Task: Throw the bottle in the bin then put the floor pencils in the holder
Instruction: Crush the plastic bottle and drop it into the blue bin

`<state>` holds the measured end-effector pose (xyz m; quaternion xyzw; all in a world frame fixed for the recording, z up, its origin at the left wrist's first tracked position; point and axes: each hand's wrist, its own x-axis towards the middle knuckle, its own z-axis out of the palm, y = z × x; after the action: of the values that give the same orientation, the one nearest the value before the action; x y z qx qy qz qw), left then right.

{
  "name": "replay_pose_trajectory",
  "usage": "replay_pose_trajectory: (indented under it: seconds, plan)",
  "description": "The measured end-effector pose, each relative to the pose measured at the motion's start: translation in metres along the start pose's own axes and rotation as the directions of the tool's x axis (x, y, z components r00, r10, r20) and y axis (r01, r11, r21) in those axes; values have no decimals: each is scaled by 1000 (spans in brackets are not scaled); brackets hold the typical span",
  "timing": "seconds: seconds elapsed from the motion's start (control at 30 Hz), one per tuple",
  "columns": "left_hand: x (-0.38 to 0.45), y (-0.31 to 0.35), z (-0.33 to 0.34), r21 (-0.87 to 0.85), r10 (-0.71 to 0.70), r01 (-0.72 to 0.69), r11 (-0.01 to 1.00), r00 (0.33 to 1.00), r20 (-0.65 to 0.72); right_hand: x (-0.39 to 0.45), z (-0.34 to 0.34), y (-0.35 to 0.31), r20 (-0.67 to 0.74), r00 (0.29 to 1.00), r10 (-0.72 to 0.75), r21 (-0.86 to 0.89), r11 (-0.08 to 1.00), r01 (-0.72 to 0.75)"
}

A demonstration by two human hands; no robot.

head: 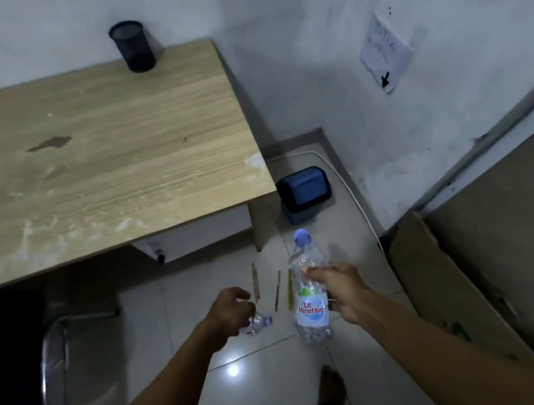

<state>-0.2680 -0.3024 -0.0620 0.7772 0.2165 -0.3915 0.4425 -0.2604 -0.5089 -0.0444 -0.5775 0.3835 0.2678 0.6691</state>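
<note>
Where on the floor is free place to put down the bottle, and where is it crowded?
Bare tiles lie between the pencils and the blue bin, and near the camera around the light glare. It is crowded between the hands: three pencils lie side by side, with a crumpled bottle under the left hand. The right hand holds the bottle.

A small office corner: wooden desk point(95, 151); mesh pencil holder point(132, 46); swivel chair point(24, 370); tiled floor point(267, 375).
</note>
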Motion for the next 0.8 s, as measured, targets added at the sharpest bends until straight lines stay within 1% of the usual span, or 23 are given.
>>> replay_pose_trajectory:
  seconds: [0.2,0.37,0.43,0.53,0.6,0.73,0.8]
  plan:
    - [41,39,46,-51,-44,43,998,999,-2,46,-45,-17,-63,997,41,1,999,-41]
    - [84,67,65,-45,-9,3,999,991,-133,81,-61,-42,-81,996,42,32,999,-40]
    - [103,78,71,-22,12,-16,1000,988,-156,97,-67,-54,-81,996,40,38,999,-37]
    - [140,96,84,-3,44,-45,999,989,-138,128,-77,-72,-111,993,32,59,998,-26]
    - [162,108,92,5,58,-58,998,991,-121,146,-86,-82,-144,990,-1,41,999,7]
    - [211,123,113,-30,50,-53,998,995,-91,192,-105,-91,-156,987,-35,46,998,43]
    - [234,124,124,-24,44,-46,999,995,-87,218,-113,-90,-198,979,-56,52,996,67]
